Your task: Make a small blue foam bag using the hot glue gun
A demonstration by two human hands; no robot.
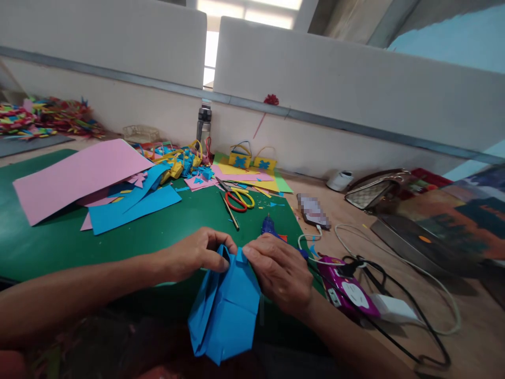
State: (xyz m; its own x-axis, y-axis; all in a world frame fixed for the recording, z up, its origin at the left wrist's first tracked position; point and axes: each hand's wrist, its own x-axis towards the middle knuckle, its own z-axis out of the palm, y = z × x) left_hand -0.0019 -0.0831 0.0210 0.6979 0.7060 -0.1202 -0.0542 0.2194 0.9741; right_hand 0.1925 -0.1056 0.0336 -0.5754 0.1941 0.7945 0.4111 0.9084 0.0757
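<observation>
Left hand [193, 255]: its grip is nearly closed, thumb and curled fingers pinching the upper left edge of a folded bag of bright blue paper [234, 316]. Right hand [282, 271]: its grip is likewise drawn in, thumb and fingers grasping the bag's upper right edge. The bag hangs upright, on the person's side of the metal scissors with one red and one yellow handle [240, 200].

Counted around those scissors: one thin gold-coloured stick [230, 211] just beside them; two small yellow paper bags with blue shapes [264, 165] beyond; one big pink paper sheet [82, 176] to their left; one phone [313, 211] and one purple power strip [347, 287] to their right, on the brown worktop [422, 263]. The heap of blue, yellow and pink paper pieces [183, 160], left of and beyond the scissors, is too jumbled to count.

The right hand partly covers a blue glue gun [268, 225], nearer than the scissors.
</observation>
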